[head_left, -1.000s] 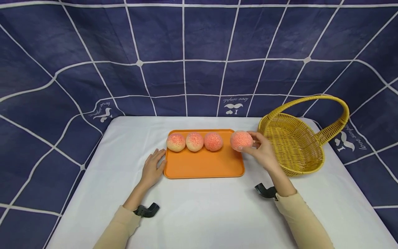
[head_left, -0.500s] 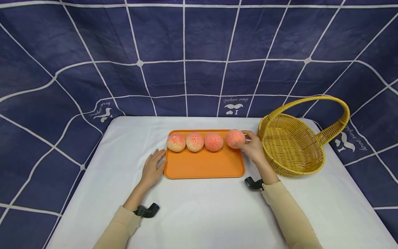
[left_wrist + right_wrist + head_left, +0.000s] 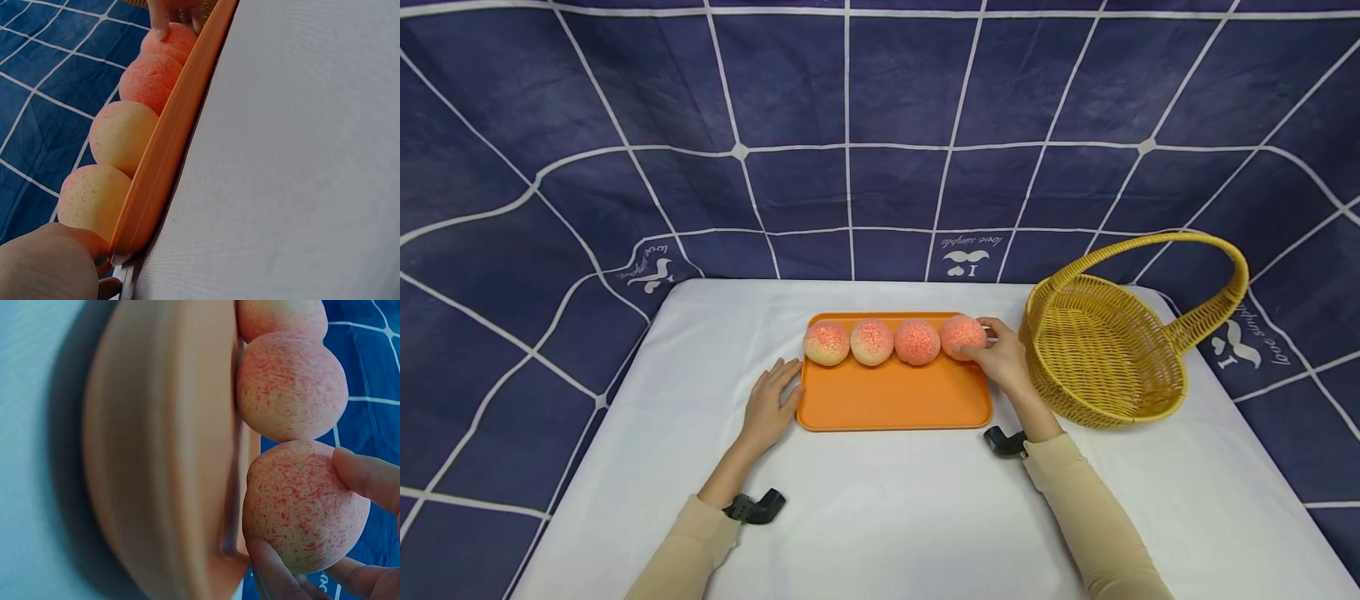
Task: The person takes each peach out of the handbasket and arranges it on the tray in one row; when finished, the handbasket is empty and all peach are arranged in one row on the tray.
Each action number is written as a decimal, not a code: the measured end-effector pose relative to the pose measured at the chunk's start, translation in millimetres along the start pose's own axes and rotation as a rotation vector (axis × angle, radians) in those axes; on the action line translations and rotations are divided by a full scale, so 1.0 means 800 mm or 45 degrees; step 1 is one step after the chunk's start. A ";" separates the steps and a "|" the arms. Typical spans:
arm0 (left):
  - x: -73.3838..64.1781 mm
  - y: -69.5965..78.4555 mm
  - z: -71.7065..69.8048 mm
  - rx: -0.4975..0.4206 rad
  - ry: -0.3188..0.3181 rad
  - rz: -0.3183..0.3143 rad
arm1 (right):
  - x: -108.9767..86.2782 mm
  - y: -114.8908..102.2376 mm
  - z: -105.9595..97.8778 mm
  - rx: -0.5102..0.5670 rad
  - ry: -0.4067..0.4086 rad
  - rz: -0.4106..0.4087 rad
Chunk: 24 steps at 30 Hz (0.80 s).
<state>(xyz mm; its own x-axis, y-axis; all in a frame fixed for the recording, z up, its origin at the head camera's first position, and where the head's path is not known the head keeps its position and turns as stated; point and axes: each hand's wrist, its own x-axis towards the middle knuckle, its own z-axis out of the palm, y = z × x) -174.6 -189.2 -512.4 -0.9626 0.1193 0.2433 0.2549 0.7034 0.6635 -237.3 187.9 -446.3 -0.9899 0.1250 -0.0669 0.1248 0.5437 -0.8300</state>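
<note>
Several peaches stand in a row along the back of an orange tray (image 3: pixel 895 408). My right hand (image 3: pixel 1006 360) holds the rightmost peach (image 3: pixel 962 336) between thumb and fingers at the tray's right end. In the right wrist view that peach (image 3: pixel 306 506) sits low beside its neighbour (image 3: pixel 292 386). My left hand (image 3: pixel 767 407) lies with fairly straight fingers at the tray's left edge, near the leftmost peach (image 3: pixel 826 343). The left wrist view shows the fingertips at the tray's corner, and the orange rim (image 3: pixel 164 162) runs away from them.
To the right of the tray, close to my right hand, stands a yellow wicker basket (image 3: pixel 1105 350) with a tall arched handle. White cloth (image 3: pixel 880 517) covers the table. A dark blue checked cloth (image 3: pixel 887 183) hangs behind.
My right hand has moved left and lowered its peach into line at the row's right end, beside the neighbouring peach. The left hand has stayed where it was.
</note>
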 end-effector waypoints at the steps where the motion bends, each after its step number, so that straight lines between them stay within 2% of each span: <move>1: 0.000 0.000 0.000 -0.002 -0.005 -0.004 | 0.000 0.001 0.001 -0.004 0.001 -0.002; 14: 0.001 -0.001 0.001 0.019 -0.009 -0.016 | 0.001 0.005 0.009 -0.057 0.036 -0.021; 24: 0.001 0.001 -0.001 0.012 -0.030 -0.028 | 0.000 0.005 0.004 -0.087 -0.023 -0.027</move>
<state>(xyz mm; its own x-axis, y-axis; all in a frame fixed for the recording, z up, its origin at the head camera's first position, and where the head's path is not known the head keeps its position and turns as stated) -175.4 -189.1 -510.9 -0.9699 0.1203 0.2116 0.2327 0.7128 0.6616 -237.3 187.4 -451.4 -0.9933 0.0985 -0.0602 0.1077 0.6018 -0.7914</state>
